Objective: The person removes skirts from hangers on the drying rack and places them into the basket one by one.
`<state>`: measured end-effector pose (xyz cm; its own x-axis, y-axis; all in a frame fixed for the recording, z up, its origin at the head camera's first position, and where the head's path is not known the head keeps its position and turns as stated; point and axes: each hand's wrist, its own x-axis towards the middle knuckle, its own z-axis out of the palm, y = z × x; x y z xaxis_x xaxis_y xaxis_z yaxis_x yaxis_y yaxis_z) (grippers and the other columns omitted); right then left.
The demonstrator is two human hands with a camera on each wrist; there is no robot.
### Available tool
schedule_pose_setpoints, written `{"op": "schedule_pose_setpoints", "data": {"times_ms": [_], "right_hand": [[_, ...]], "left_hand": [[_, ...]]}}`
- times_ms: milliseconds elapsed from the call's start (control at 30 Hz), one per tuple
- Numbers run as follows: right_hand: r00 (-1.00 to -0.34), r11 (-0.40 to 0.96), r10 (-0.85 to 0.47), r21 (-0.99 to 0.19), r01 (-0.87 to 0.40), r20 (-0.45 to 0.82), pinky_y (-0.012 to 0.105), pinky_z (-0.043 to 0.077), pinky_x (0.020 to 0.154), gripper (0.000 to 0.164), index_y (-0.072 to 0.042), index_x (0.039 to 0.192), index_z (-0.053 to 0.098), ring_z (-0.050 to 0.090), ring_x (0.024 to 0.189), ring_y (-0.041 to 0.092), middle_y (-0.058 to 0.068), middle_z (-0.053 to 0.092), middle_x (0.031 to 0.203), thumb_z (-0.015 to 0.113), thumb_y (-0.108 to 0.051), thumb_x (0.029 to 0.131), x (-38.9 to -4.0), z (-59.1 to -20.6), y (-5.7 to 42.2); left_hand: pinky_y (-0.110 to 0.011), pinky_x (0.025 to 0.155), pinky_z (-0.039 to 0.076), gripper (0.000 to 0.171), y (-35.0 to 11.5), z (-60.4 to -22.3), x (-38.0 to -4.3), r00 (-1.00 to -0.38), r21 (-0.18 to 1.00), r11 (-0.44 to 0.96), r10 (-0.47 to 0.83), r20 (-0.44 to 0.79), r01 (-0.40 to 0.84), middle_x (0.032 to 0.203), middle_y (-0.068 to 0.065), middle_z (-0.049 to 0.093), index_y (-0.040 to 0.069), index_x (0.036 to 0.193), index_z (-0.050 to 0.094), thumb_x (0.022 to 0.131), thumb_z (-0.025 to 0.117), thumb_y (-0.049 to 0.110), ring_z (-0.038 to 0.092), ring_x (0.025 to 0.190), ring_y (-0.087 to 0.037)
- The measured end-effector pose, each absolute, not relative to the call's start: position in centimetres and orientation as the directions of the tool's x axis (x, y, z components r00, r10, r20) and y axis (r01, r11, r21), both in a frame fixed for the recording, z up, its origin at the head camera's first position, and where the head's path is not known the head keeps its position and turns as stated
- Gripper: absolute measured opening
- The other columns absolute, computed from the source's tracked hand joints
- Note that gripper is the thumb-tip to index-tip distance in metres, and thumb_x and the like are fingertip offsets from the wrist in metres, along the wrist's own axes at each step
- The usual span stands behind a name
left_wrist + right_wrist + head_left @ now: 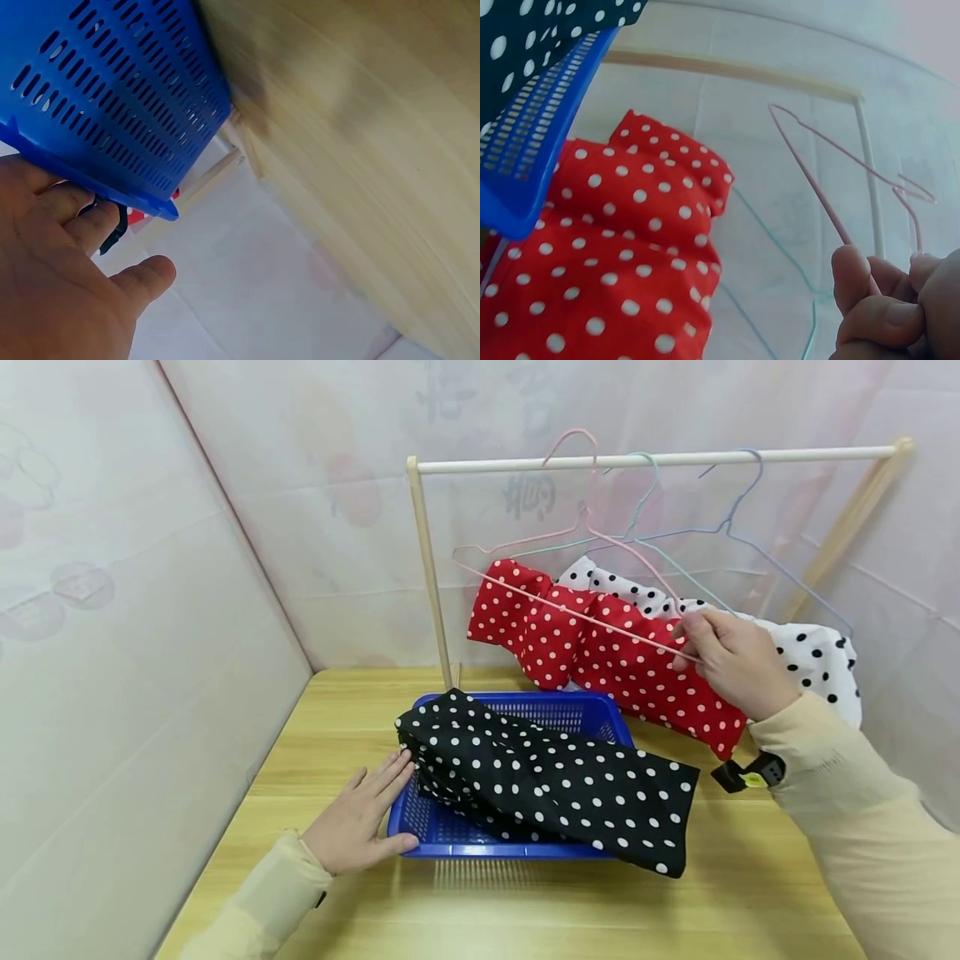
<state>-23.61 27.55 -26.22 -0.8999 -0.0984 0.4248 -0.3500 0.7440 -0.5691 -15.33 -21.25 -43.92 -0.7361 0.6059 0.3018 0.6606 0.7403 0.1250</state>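
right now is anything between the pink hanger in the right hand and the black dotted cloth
Nothing visible: in the head view, the pink hanger is in front of the red dotted cloth, and the black dotted cloth lies uncovered across the blue basket.

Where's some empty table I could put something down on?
There's bare table in front of the basket, between the sleeves, and a patch beyond the left hand, by the wall. It's crowded behind the basket, where red cloth and white cloth overlap below the rail. Black cloth covers much of the basket.

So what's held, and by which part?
The right grip holds the pink hanger by one lower corner; the left grip touches the blue basket.
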Motion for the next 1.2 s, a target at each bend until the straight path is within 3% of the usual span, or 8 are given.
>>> {"op": "schedule_pose_setpoints", "data": {"times_ms": [167, 400, 567, 800, 1200], "right_hand": [[-0.895, 0.740, -0.121, -0.562, -0.369, 0.429, 0.025, 0.043, 0.053, 0.042, -0.011, 0.099, 0.062, 0.058, 0.061, 0.021, 0.008, 0.067, 0.074, 0.037, -0.044, 0.102, -24.2, -25.0, 25.5], [-0.878, 0.723, -0.157, -0.553, -0.414, 0.451, 0.025, 0.042, 0.044, 0.043, -0.008, 0.104, 0.064, 0.053, 0.057, 0.022, 0.010, 0.066, 0.074, 0.038, -0.042, 0.102, -25.1, -23.9, 23.1], [-0.882, 0.732, -0.156, -0.548, -0.406, 0.445, 0.025, 0.041, 0.044, 0.044, -0.008, 0.105, 0.063, 0.057, 0.066, 0.025, 0.010, 0.067, 0.076, 0.038, -0.043, 0.102, -25.8, -23.5, 21.9], [-0.895, 0.746, -0.158, -0.543, -0.385, 0.417, 0.028, 0.045, 0.050, 0.047, -0.009, 0.103, 0.062, 0.054, 0.070, 0.027, 0.010, 0.066, 0.077, 0.035, -0.047, 0.101, -27.1, -23.2, 20.5], [-0.895, 0.734, -0.194, -0.545, -0.405, 0.403, 0.036, 0.048, 0.068, 0.045, -0.005, 0.102, 0.060, 0.063, 0.076, 0.028, 0.011, 0.065, 0.078, 0.034, -0.042, 0.103, -29.0, -23.8, 18.1]], "left_hand": [[-0.064, 0.106, 0.024, 0.093, -21.3, -44.1, -15.5, -0.729, 0.119, 0.736, 0.609, 0.313, 0.666, 0.158, -0.012, 0.019, 0.003, 0.151, 0.026, 0.086, 0.054, 0.065, 0.015, 0.145, -0.026], [-0.062, 0.106, 0.025, 0.093, -21.3, -44.3, -15.4, -0.721, 0.106, 0.734, 0.611, 0.327, 0.671, 0.158, -0.013, 0.019, 0.001, 0.150, 0.027, 0.087, 0.052, 0.066, 0.017, 0.145, -0.026], [-0.062, 0.106, 0.026, 0.093, -21.3, -44.4, -15.3, -0.717, 0.103, 0.732, 0.612, 0.333, 0.673, 0.158, -0.013, 0.019, 0.001, 0.150, 0.028, 0.087, 0.053, 0.065, 0.017, 0.145, -0.026], [-0.061, 0.107, 0.025, 0.093, -21.4, -44.5, -15.4, -0.726, 0.120, 0.736, 0.604, 0.330, 0.666, 0.158, -0.012, 0.018, 0.001, 0.150, 0.027, 0.087, 0.055, 0.063, 0.017, 0.145, -0.026], [-0.061, 0.107, 0.026, 0.092, -21.3, -44.9, -15.5, -0.730, 0.127, 0.737, 0.601, 0.326, 0.663, 0.158, -0.013, 0.018, 0.002, 0.150, 0.026, 0.087, 0.054, 0.063, 0.022, 0.143, -0.031]]}}
